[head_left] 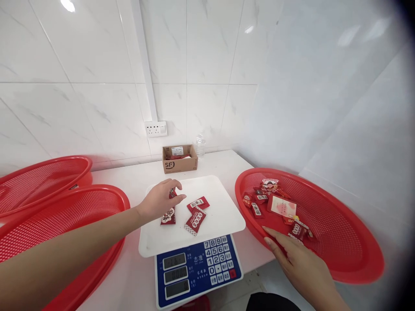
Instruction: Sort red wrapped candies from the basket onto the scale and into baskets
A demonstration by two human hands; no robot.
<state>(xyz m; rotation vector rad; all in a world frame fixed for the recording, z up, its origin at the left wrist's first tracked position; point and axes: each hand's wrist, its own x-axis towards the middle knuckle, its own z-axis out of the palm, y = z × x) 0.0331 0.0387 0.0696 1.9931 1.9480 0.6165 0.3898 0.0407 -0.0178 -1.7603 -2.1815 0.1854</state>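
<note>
A white weighing tray (217,216) sits on top of a digital scale (197,272) with a blue keypad panel. Over the tray's left part is my left hand (162,198), its thumb and forefinger apart. Partly covered by that hand are red snack packets (168,217); whether it touches them I cannot tell. Two more red packets (196,219) lie overlapping near the tray's middle. My right hand (298,257) is at the near rim of a red mesh basket (350,233), thumb and forefinger astride the rim. Assorted small red packets (256,210) and a pink-and-cream packet (282,206) lie inside that basket.
Two more red baskets (110,192) stand at the left. Behind the scale, a small cardboard box (181,165) holds red items, with a clear plastic bottle (200,144) beside it. The white table (223,162) meets a tiled wall bearing a socket (156,128).
</note>
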